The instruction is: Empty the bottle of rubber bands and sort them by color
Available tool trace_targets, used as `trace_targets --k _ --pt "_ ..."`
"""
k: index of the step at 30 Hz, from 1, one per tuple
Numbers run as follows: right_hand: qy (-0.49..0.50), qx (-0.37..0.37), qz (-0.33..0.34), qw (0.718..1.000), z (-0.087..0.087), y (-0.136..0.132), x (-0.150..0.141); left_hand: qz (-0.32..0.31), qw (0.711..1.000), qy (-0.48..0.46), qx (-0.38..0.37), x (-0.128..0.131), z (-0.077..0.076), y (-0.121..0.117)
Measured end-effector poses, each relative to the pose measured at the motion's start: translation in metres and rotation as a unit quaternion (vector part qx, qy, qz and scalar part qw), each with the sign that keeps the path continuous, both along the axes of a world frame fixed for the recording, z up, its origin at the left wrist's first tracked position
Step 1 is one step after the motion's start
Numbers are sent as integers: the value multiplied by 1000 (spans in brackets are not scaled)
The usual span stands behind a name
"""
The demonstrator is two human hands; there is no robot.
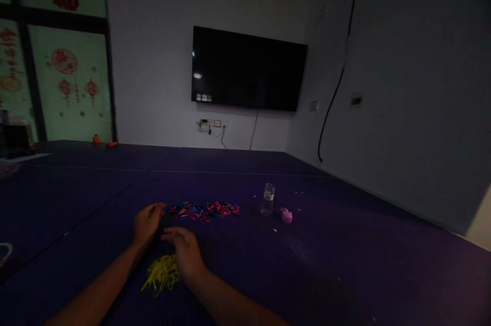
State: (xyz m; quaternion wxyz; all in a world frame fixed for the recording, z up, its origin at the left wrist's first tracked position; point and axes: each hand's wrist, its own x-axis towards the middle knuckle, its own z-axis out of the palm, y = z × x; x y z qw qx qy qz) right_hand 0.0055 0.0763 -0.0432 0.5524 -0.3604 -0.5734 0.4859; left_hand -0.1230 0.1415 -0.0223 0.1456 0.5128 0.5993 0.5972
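Observation:
My left hand [147, 222] rests on the dark purple table [345, 264], fingers curled with the tips close together, just left of a pile of pink, red and blue bands [205, 210]. My right hand [184, 252] lies beside it, fingers bent toward the left hand, over the top of a bunch of yellow bands [161, 273]. The light is dim, and what the fingers hold, if anything, is too small to see.
A small clear bottle [267, 199] and a pink object [286, 215] stand to the right of the coloured pile. A black screen [247, 68] hangs on the far wall. A window with red decorations [65, 60] is at the left.

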Motion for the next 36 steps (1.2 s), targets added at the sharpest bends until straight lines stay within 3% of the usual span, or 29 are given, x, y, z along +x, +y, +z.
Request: trace_targets --k 3,6,10,13,15,18,21,25,29,36 --pt "5 4 -94 996 -7 1 -13 -1 1000 -5 -1 0 1 0" --pt "14 3 -127 992 -10 1 -23 -4 1000 -16 0 1 2 -2" --pt "1 41 -114 993 -1 -3 -14 -18 999 -31 8 2 3 -5" --pt "-110 141 -48 983 12 -11 6 -14 999 -35 10 2 3 -5" --pt "-243 254 42 935 20 -16 18 -8 999 -33 9 3 3 -4" --pt "-389 397 126 822 23 -21 26 -1 1000 -27 12 2 3 -4" --pt "-452 479 126 742 20 -23 22 3 1000 -26 14 3 2 -4" --pt "-504 517 114 683 17 -20 17 5 1000 -16 16 4 3 -6" --pt "-517 512 128 674 19 -16 17 3 1000 -11 12 4 4 -7" --pt "-515 474 132 702 22 -19 17 4 1000 -8 11 3 3 -6"
